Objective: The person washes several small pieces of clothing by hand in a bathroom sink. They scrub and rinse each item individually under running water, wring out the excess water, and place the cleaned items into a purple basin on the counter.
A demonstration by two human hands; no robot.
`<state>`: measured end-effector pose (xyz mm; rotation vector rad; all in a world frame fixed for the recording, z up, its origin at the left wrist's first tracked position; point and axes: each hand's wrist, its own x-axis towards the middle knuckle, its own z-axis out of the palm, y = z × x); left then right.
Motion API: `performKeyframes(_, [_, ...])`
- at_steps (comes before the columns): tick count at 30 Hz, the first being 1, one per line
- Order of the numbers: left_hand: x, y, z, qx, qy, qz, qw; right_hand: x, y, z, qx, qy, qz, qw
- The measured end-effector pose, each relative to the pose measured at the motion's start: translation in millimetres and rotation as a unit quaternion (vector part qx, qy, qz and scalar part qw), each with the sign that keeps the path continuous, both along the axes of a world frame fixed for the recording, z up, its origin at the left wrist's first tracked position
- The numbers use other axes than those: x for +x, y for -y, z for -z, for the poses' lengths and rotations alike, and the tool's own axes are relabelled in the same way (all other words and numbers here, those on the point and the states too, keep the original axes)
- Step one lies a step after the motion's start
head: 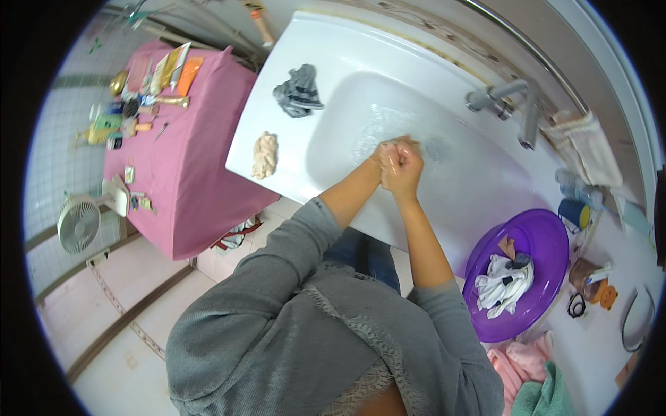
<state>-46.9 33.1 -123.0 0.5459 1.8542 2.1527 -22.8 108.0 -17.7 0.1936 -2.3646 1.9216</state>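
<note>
Both my hands are pressed together above the water in a white sink basin. My left hand and my right hand close around a small wet beige cloth, mostly hidden by the fingers. On the ledge to the left of the basin lie a crumpled beige cloth and a dark grey striped cloth, which looks like a sock. To the right, a purple plastic basin holds white and dark garments and a tan piece. A chrome faucet stands at the back edge.
On the far left, a pink-covered table bears bottles, tubes and brushes, with a small white fan at its edge. Pink and green towels lie below the purple basin. A blue cup and a mirror are at the right.
</note>
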Motion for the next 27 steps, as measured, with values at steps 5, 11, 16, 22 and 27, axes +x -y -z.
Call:
performKeyframes(5, [2.2,23.1,13.0,0.409,0.381,0.133,0.818,-37.9,-39.2,54.0,0.35,0.014,0.105,0.931])
performKeyframes(11, [1.8,50.3,-30.6,-0.027,0.478,-0.315,0.82,4.8,-106.6,86.5,0.386,0.19,0.01,0.903])
performKeyframes(16, [17.3,53.5,37.3,-0.251,0.283,-0.117,0.918,-21.9,-80.3,67.1,0.384,0.141,0.078,0.909])
performKeyframes(22, [10.3,24.0,2.3,-0.105,0.434,-0.177,0.877,-80.3,-37.9,102.4,0.503,0.054,-0.143,0.85])
performKeyframes(27, [25.0,43.0,-49.5,-0.002,0.343,-0.221,0.913,-83.3,-48.0,45.1,0.198,0.129,-0.073,0.969])
